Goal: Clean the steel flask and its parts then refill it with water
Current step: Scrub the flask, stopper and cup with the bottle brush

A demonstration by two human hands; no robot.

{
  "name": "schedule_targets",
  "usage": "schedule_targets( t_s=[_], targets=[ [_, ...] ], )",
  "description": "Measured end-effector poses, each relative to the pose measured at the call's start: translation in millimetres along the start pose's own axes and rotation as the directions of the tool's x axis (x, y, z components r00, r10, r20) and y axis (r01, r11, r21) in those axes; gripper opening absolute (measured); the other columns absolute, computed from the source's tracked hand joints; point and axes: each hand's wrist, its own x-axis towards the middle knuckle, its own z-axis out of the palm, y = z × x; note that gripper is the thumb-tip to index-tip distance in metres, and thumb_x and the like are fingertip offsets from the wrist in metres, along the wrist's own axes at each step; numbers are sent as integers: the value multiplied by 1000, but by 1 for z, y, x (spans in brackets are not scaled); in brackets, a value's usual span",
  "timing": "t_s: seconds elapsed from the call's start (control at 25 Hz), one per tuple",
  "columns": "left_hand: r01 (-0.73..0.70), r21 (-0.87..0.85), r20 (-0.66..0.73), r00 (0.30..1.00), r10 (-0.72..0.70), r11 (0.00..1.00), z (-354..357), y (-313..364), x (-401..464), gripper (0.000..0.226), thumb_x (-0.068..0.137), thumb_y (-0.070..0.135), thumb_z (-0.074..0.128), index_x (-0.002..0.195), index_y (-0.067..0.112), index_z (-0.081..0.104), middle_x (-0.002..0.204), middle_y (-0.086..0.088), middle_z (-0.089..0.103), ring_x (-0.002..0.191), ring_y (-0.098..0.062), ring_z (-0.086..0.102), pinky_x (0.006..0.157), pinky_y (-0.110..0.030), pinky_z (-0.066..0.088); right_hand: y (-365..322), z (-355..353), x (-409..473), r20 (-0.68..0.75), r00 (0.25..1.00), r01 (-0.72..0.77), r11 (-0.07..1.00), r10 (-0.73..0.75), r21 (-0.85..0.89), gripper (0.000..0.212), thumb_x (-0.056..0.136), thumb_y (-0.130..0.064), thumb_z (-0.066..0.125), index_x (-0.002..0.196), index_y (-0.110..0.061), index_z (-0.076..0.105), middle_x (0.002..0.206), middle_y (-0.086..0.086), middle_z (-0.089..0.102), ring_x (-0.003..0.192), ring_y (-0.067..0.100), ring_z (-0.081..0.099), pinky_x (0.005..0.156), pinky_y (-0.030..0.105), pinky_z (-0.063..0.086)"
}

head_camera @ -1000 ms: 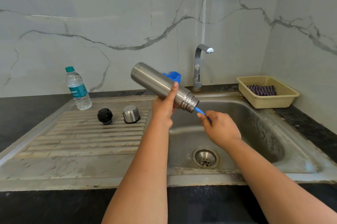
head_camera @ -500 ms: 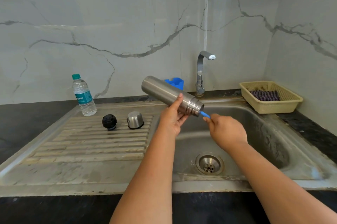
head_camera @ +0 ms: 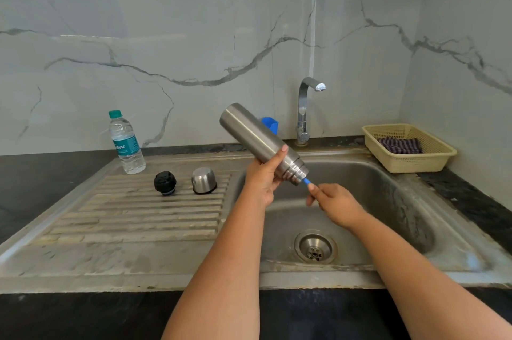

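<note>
Flask (head_camera: 260, 140), gripped by the left hand (head_camera: 263, 181), slants mouth-down toward the right hand (head_camera: 336, 202), which pinches a blue brush handle (head_camera: 306, 181) along its axis.

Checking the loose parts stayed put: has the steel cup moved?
No. The steel cup sits beside the black stopper on the same drainboard ribs, as before.

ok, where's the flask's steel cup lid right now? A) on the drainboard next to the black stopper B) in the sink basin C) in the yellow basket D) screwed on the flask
A: the steel cup lid sits upside down on the ribbed drainboard, just right of the black stopper, apart from the flask.
</note>
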Motion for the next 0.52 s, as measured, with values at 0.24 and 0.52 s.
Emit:
schedule_targets(
  t_s=[0.24, 0.52],
  targets=[
    [-61, -180, -217, 976, 20, 982, -23, 12, 13, 58, 79, 28, 81, 128, 9, 57, 116, -11, 71, 104, -22, 69, 71, -32, 58, -12, -3, 2, -103, 969, 204, 962, -225, -185, 24, 101, -36, 41, 104, -25, 62, 73, -2, 59, 67, 18, 55, 60, 33, 43],
    [-204, -193, -325, 936, 133, 960, -34, 34, 5, 45, 78, 23, 83, 114, 11, 60, 112, -9, 71, 101, -22, 70, 85, -38, 59, -16, -18, -6, 247, 967, -16, 948, -67, 318, 29, 102, -30, 42, 96, -16, 66, 57, -2, 35, 47, 9, 27, 46, 22, 26]
  ],
)
